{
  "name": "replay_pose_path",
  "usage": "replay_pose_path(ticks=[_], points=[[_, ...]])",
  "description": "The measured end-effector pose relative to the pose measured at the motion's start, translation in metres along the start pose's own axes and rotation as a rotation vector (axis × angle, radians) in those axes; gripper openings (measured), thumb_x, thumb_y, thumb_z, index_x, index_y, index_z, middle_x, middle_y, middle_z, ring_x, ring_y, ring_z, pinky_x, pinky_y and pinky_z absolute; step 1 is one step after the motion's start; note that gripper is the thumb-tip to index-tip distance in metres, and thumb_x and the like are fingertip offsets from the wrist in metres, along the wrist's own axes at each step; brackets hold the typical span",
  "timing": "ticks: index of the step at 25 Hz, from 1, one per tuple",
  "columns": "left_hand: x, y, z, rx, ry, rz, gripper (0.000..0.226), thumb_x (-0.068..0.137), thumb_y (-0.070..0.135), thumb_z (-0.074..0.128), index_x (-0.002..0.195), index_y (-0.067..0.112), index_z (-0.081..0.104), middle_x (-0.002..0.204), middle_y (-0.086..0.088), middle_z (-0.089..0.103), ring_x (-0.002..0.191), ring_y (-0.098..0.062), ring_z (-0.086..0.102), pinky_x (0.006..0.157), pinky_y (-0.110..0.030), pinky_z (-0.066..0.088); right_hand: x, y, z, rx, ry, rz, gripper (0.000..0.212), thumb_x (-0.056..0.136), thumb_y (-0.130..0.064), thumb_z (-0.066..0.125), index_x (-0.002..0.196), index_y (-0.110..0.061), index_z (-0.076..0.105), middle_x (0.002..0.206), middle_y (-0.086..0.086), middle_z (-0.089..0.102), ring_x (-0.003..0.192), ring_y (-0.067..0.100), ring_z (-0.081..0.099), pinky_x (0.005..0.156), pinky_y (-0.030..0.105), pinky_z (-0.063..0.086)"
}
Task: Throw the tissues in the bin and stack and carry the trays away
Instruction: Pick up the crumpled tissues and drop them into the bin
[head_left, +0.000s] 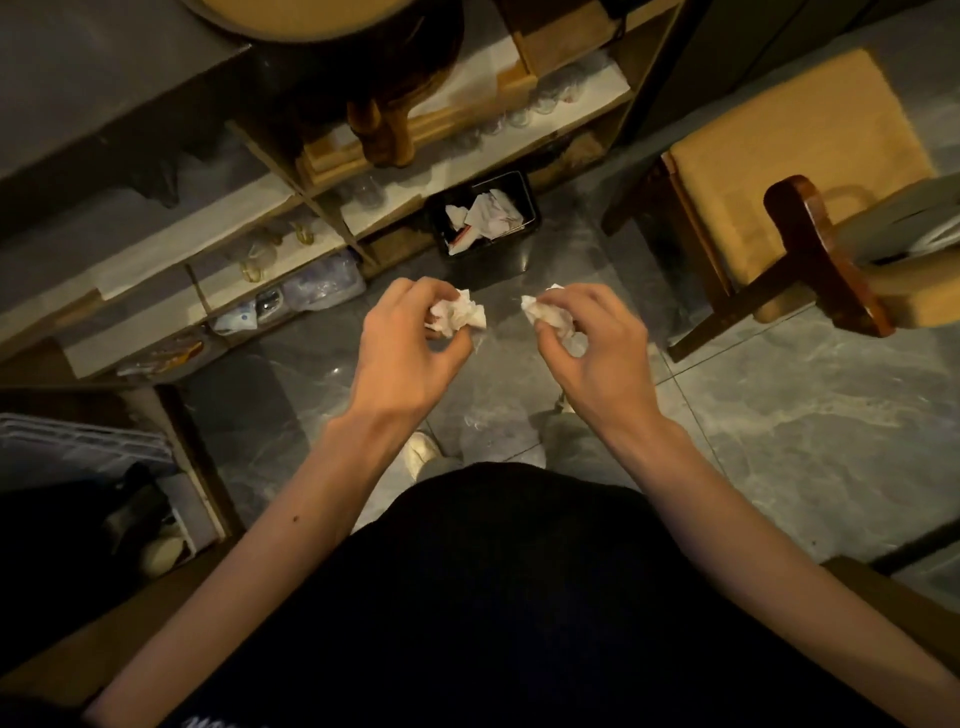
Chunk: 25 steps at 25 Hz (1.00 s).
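My left hand (410, 343) is closed around a crumpled white tissue (460, 314) with reddish stains. A second crumpled tissue (543, 310) is pinched in the fingers of my right hand (587, 343). Both hands hover side by side above the grey tiled floor, a short way in front of a small black bin (524, 187). The bin stands on the floor against the shelf unit and holds several crumpled white papers (485, 213). No trays are clearly visible in this view.
A wooden shelf unit (322, 208) with glasses and boxes runs along the left and back. A wooden chair with a tan cushion (779, 171) stands at the right. A dark cabinet with a rack (78, 447) sits at the lower left. My shoe (423, 449) shows below.
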<state>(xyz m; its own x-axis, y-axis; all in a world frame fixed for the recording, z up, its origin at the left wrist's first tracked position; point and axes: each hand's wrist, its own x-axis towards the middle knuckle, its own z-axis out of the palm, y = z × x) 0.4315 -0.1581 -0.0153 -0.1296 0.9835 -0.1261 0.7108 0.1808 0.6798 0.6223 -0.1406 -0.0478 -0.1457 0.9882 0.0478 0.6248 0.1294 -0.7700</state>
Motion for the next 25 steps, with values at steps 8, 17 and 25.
replay_pose_path(ticks=[8,17,25], points=[[0.081,0.064,0.081,0.027,0.013,0.001,0.024,0.08,0.015,0.071,0.103,0.007,0.065,0.098,-0.009,0.059,0.083,-0.011,0.056,0.075,-0.031,0.053,0.109,0.095,-0.058,-0.027,-0.192,-0.024,0.023,0.088,-0.016,0.066,0.111,-0.012,0.069,0.108,0.005,0.06,0.097,0.008,0.055,0.081,0.006,0.036],[0.189,-0.018,0.127,-0.071,-0.107,-0.066,0.031,0.082,0.025,0.07,0.111,0.023,0.06,0.107,0.008,0.051,0.093,0.007,0.052,0.079,-0.015,0.051,0.175,0.14,0.02,-0.1,-0.129,0.107,0.025,0.09,-0.017,0.064,0.115,-0.013,0.068,0.11,0.005,0.059,0.1,0.013,0.056,0.082,0.012,0.037],[0.289,-0.144,0.189,0.001,-0.232,-0.103,0.031,0.081,0.012,0.072,0.109,0.015,0.06,0.11,-0.008,0.06,0.09,-0.009,0.059,0.071,-0.001,0.041,0.215,0.199,0.142,0.021,-0.119,0.303,0.029,0.09,-0.013,0.063,0.118,-0.01,0.067,0.114,0.008,0.059,0.102,0.022,0.059,0.086,0.032,0.048]])
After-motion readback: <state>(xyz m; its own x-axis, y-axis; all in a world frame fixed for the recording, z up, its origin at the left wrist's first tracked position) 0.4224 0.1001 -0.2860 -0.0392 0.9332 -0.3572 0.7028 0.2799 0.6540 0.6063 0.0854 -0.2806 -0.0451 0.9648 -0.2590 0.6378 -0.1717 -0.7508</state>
